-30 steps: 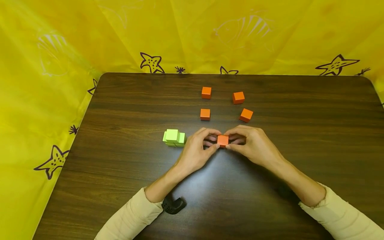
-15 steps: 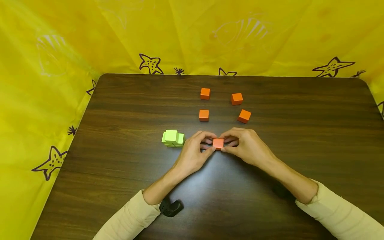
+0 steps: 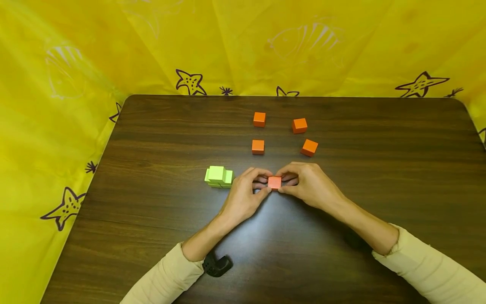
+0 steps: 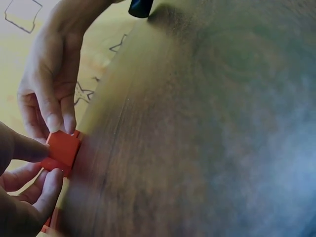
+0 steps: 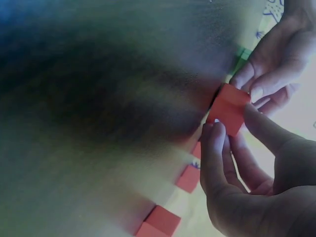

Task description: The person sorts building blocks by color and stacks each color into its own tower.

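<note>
Both hands pinch one orange block [image 3: 274, 183] from its two sides, near the middle of the table. The left hand [image 3: 243, 192] has its thumb at the near edge and its fingers at the far edge; the right hand [image 3: 313, 183] mirrors it. In the left wrist view the block [image 4: 65, 148] sits between the fingertips of both hands. A broad face of the block [image 5: 229, 107] shows in the right wrist view too. Just left of the left hand stands a stack of light green blocks [image 3: 218, 176], its right end partly covered by that hand.
Beyond the hands lie several separate orange blocks [image 3: 258, 147] in two loose columns. The brown wooden table [image 3: 152, 135] ends at a yellow patterned cloth [image 3: 235, 42]. A black device [image 3: 217, 265] sits by the left sleeve.
Both hands have shifted slightly left and towards the person with the orange block between them. The other orange blocks and the green stack stay where they were; the view has moved slightly.
</note>
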Demonstrator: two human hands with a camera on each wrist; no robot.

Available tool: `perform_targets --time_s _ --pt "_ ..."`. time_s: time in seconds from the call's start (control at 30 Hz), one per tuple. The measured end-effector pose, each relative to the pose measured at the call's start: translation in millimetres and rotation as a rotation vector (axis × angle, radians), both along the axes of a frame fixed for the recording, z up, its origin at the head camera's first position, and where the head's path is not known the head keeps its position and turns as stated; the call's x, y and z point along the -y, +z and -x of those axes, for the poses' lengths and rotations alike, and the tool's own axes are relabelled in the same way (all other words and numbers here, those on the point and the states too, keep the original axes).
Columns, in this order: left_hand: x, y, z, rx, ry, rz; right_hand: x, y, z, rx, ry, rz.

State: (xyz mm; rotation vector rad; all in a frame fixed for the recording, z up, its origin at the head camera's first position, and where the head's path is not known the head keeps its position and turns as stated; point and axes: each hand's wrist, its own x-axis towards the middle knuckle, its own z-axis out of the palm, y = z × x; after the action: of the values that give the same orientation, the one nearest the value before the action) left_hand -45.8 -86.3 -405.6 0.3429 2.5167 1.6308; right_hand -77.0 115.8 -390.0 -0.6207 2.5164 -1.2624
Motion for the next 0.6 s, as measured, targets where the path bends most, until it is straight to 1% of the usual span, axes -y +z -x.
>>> perform_targets --time_s 0.2,0.6 --pt "0.0 0.0 0.3 0.005 0.011 0.021 1.7 0.1 1.3 0.015 -0.002 -0.005" --pt "1.2 -3.1 1.2 -0.008 0.000 0.017 1.6 0.2 3.7 -0.024 0.015 -0.039"
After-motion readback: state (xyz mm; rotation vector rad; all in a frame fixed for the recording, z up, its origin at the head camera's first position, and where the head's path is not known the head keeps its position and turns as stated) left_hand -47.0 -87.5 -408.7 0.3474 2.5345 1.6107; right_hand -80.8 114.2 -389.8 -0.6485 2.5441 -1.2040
